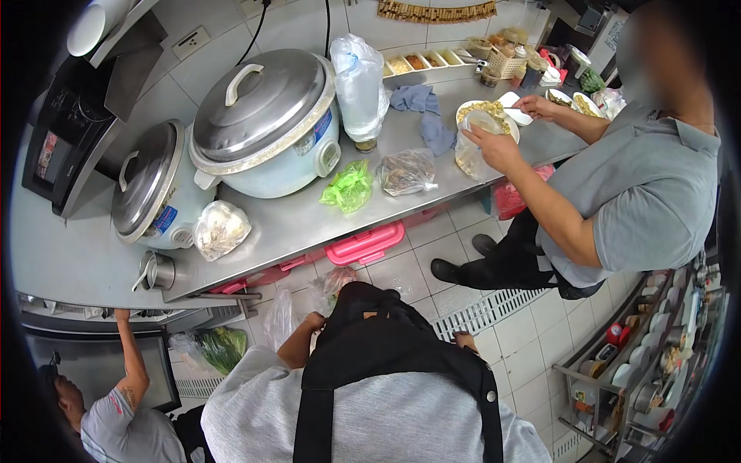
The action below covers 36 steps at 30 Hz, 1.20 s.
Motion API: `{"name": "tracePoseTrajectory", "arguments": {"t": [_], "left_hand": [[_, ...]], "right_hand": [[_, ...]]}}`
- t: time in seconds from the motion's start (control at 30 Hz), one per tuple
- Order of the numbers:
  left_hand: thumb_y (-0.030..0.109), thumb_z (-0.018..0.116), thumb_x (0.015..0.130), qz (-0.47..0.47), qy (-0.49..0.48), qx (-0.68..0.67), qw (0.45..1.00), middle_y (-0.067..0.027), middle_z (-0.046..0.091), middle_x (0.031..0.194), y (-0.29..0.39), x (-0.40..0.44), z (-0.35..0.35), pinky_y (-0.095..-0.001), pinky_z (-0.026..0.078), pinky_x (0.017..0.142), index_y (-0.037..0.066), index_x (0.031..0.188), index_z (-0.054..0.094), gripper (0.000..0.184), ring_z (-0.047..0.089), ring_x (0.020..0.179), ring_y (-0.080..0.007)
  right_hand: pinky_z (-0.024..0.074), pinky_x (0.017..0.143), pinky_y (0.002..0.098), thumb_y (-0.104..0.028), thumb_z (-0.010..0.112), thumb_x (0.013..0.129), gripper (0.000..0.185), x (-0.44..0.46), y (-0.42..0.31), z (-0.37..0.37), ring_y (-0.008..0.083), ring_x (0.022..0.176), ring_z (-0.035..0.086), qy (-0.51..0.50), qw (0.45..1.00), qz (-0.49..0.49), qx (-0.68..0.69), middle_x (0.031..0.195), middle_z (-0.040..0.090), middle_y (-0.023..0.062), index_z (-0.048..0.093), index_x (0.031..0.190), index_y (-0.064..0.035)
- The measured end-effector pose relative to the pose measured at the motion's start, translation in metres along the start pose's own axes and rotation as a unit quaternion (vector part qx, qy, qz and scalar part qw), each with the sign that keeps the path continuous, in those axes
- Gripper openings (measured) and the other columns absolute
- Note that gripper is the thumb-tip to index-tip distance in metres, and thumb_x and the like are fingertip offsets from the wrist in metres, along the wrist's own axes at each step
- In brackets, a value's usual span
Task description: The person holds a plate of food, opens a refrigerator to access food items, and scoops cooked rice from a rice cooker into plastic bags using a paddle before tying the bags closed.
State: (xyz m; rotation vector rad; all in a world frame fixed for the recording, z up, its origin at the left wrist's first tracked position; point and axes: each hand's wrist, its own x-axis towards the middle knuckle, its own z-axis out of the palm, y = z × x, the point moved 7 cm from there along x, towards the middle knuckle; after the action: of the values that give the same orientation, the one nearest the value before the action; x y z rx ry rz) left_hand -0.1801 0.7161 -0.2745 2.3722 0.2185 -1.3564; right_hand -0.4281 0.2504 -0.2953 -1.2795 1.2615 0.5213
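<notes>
My left hand (315, 321) hangs low beside my black apron (401, 366), near a clear plastic bag (279, 319); its fingers are too small and partly hidden to read. On my other side, my right hand (465, 339) shows only in part past the apron's edge, above the floor grate (494, 309). Whether either holds anything cannot be seen. Ahead on the steel counter (285, 224) lie a green plastic bag (348, 187) and a knotted clear bag with dark contents (407, 171).
At right, a co-worker (637, 185) holds a clear bag (473, 150) by a bowl of food (494, 112). Another person (127, 420) reaches under the counter at left. Two large rice cookers (262, 108) stand on the counter. Crowded shelves (641, 363) line the right side.
</notes>
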Motion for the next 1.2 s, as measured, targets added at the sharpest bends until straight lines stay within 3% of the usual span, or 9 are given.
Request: {"name": "tracePoseTrajectory", "arguments": {"t": [0.1,0.17,0.27,0.3,0.37,0.57,0.7,1.03,1.2], "left_hand": [[0.038,0.056,0.075,0.019,-0.020,0.010,1.000,-0.0109,0.063,0.073,0.013,0.008,-0.001,-0.0381,0.051,0.055,0.003,0.081,0.064,0.037,0.062,0.062,-0.0241],[0.036,0.056,0.073,0.229,-0.027,0.262,0.937,-0.0147,0.063,0.077,0.046,0.030,0.005,-0.0381,0.050,0.063,0.003,0.082,0.064,0.035,0.061,0.069,-0.0300],[0.034,0.057,0.073,0.344,0.137,0.172,0.913,-0.0170,0.061,0.088,0.142,-0.011,-0.032,-0.0383,0.047,0.071,0.004,0.088,0.062,0.034,0.058,0.081,-0.0337],[0.034,0.057,0.074,0.443,0.161,0.117,0.874,-0.0175,0.060,0.091,0.182,-0.038,-0.048,-0.0387,0.047,0.072,0.005,0.092,0.061,0.035,0.058,0.084,-0.0334],[0.034,0.056,0.078,0.373,0.053,0.094,0.921,-0.0185,0.058,0.101,0.233,-0.030,-0.065,-0.0368,0.045,0.081,0.005,0.106,0.053,0.040,0.056,0.097,-0.0299],[0.029,0.057,0.079,0.660,0.263,0.120,0.693,-0.0141,0.057,0.099,0.450,-0.226,-0.223,-0.0369,0.044,0.080,0.004,0.102,0.053,0.034,0.055,0.093,-0.0291],[0.020,0.063,0.072,0.643,0.505,0.106,0.567,-0.0109,0.057,0.102,0.527,-0.281,-0.350,-0.0358,0.044,0.082,0.008,0.100,0.056,0.032,0.054,0.096,-0.0281],[0.003,0.054,0.072,0.381,0.560,0.153,0.720,-0.0184,0.060,0.097,0.579,-0.187,-0.485,-0.0424,0.047,0.078,0.009,0.103,0.052,0.031,0.057,0.092,-0.0359],[0.001,0.046,0.076,0.468,0.615,0.071,0.631,-0.0201,0.059,0.094,0.592,-0.215,-0.515,-0.0430,0.048,0.071,0.009,0.092,0.057,0.021,0.058,0.086,-0.0352]], "right_hand": [[0.0486,0.053,0.0329,-0.016,0.056,0.079,0.026,0.018,0.001,0.010,0.0211,0.067,0.059,-0.021,0.999,-0.042,0.015,0.079,0.060,0.0108,0.054,0.098,0.0015],[0.0489,0.058,0.0349,-0.018,0.055,0.079,0.023,0.020,0.001,0.012,0.0210,0.070,0.059,-0.008,0.998,-0.049,-0.025,0.077,0.060,0.0105,0.056,0.094,-0.0001],[0.0481,0.071,0.0323,-0.020,0.056,0.075,0.022,-0.009,-0.022,0.010,0.0194,0.078,0.060,0.030,0.955,-0.121,-0.267,0.082,0.063,0.0074,0.059,0.092,-0.0061],[0.0482,0.070,0.0342,-0.018,0.057,0.073,0.022,0.058,0.020,0.012,0.0208,0.079,0.060,-0.007,0.902,-0.232,-0.364,0.084,0.063,0.0086,0.060,0.092,-0.0086],[0.0483,0.067,0.0359,-0.019,0.058,0.073,0.025,0.202,0.120,0.028,0.0230,0.078,0.060,-0.027,0.789,-0.401,-0.465,0.084,0.062,0.0119,0.060,0.095,-0.0079],[0.0471,0.070,0.0353,-0.018,0.059,0.073,0.026,0.099,0.052,-0.004,0.0230,0.080,0.059,-0.009,0.964,-0.118,-0.237,0.086,0.062,0.0124,0.059,0.097,-0.0065],[0.0463,0.071,0.0349,-0.018,0.060,0.073,0.028,0.056,0.007,-0.009,0.0230,0.082,0.059,0.018,0.992,-0.059,-0.113,0.087,0.062,0.0127,0.058,0.098,-0.0056],[0.0443,0.075,0.0339,-0.018,0.061,0.073,0.031,0.009,-0.016,-0.007,0.0229,0.086,0.058,0.052,0.997,-0.034,-0.038,0.091,0.061,0.0134,0.057,0.100,-0.0033],[0.0433,0.077,0.0334,-0.018,0.062,0.074,0.033,0.009,0.005,-0.007,0.0229,0.088,0.057,0.058,0.997,-0.008,-0.042,0.092,0.061,0.0138,0.056,0.102,-0.0021]]}}
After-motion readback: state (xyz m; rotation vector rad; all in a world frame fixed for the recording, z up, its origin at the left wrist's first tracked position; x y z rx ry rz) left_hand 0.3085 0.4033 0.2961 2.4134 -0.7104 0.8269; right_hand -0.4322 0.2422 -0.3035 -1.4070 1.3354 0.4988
